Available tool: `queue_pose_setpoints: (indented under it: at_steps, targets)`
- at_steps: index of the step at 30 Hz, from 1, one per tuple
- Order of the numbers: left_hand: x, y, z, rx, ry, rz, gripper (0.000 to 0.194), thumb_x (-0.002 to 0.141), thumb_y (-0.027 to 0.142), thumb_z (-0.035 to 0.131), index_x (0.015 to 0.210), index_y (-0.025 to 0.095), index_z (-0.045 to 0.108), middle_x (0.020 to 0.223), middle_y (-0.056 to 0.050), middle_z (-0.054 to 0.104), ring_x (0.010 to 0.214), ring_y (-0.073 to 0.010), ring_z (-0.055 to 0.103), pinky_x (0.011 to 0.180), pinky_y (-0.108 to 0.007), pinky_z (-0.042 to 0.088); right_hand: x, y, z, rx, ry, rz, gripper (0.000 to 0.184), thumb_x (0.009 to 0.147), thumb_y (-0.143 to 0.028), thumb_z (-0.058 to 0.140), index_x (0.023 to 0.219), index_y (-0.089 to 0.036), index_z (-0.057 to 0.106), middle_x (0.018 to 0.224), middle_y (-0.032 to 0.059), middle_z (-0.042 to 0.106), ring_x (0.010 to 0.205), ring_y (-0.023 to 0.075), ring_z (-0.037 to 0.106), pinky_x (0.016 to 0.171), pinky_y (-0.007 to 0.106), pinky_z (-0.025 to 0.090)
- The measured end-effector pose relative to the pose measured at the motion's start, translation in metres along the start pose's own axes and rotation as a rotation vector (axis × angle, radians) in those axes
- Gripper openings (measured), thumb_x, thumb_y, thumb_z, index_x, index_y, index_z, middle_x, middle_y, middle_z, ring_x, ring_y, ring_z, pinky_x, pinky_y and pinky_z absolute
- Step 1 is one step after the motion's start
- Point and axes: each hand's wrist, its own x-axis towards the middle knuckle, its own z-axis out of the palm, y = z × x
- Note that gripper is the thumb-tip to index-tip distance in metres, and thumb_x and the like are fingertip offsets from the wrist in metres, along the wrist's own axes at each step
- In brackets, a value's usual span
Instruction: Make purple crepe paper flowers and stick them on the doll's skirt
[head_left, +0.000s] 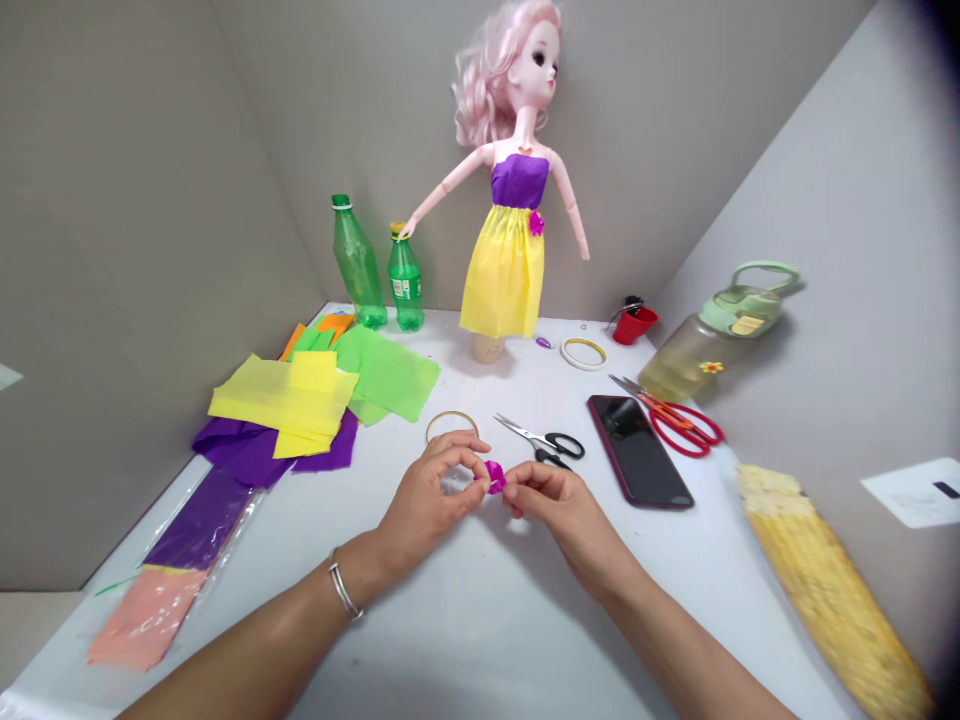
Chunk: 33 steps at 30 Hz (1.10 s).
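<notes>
Between my fingertips, over the middle of the white table, is a small magenta flower (494,477) that looks like paper or cloth. My left hand (439,485) pinches its left side with thumb and forefinger. On the other side, my right hand (551,500) has its thumb and fingers closed at the flower's right edge. Just beyond my left hand lies a thin gold bangle (451,414). Small black-handled scissors (541,437) lie past my right hand. Farther back stands a doll (519,180) in a purple top and yellow skirt, with a similar magenta flower at its waist.
Yellow, green and purple sheets (285,405) are piled at left, near a plastic packet (180,560). Green bottles (358,265) stand behind. To the right are a phone (640,450), red-handled scissors (682,425), a water bottle (705,340), a white bangle (583,365) and a red bucket (635,326).
</notes>
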Motion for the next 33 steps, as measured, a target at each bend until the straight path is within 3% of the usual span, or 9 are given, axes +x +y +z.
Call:
queue_pose_setpoints:
  at_steps: [6,15,19,22,28,33]
  targets:
    - [0.003,0.001,-0.008,-0.075,-0.027,-0.031,0.007,0.082,0.025,0.064,0.077,0.022,0.063,0.121,-0.007,0.065,0.124,-0.0259,0.052,0.110,-0.046,0.035,0.000,-0.001,-0.002,0.048,0.018,0.012,0.016,0.075,-0.032,0.073,0.075,-0.016,0.069,0.070,-0.0004,0.060,0.066,0.0127,0.048,0.067,0.027,0.037]
    - [0.005,-0.002,-0.009,-0.075,0.087,0.011,0.015,0.083,0.030,0.065,0.073,0.020,0.058,0.107,-0.007,0.067,0.105,-0.0224,0.061,0.100,-0.040,0.044,0.003,0.000,-0.010,0.355,-0.059,0.090,0.021,0.073,-0.033,0.080,0.076,-0.017,0.068,0.071,-0.0006,0.060,0.062,0.0103,0.049,0.066,0.025,0.040]
    - [0.003,-0.006,-0.007,-0.058,0.078,0.011,0.009,0.087,0.027,0.057,0.094,0.022,0.061,0.099,-0.005,0.067,0.100,-0.0206,0.061,0.096,-0.037,0.045,0.004,-0.002,-0.010,0.414,-0.085,0.097,0.019,0.074,-0.031,0.079,0.075,-0.016,0.067,0.070,-0.0011,0.058,0.060,0.0093,0.048,0.066,0.025,0.041]
    - [0.003,-0.005,-0.007,-0.106,0.079,-0.003,0.015,0.088,0.029,0.056,0.101,0.022,0.059,0.098,-0.005,0.066,0.099,-0.0202,0.061,0.093,-0.035,0.046,0.004,-0.003,-0.009,0.417,-0.087,0.092,0.021,0.073,-0.032,0.080,0.073,-0.016,0.067,0.069,-0.0011,0.057,0.060,0.0096,0.047,0.065,0.025,0.040]
    - [0.006,-0.001,-0.008,-0.288,-0.062,-0.174,0.017,0.083,0.037,0.063,0.088,0.020,0.063,0.091,-0.004,0.066,0.085,-0.0181,0.060,0.080,-0.031,0.047,0.002,-0.001,-0.009,0.321,-0.058,0.032,0.019,0.074,-0.033,0.079,0.075,-0.017,0.069,0.070,-0.0010,0.058,0.064,0.0104,0.047,0.067,0.024,0.038]
    - [0.005,-0.003,-0.007,-0.418,-0.119,-0.237,0.018,0.082,0.035,0.066,0.092,0.020,0.065,0.095,-0.004,0.067,0.089,-0.0176,0.060,0.084,-0.030,0.045,0.000,-0.004,-0.005,0.196,-0.024,-0.022,0.020,0.074,-0.035,0.077,0.076,-0.016,0.068,0.068,-0.0011,0.058,0.065,0.0118,0.047,0.067,0.026,0.036]
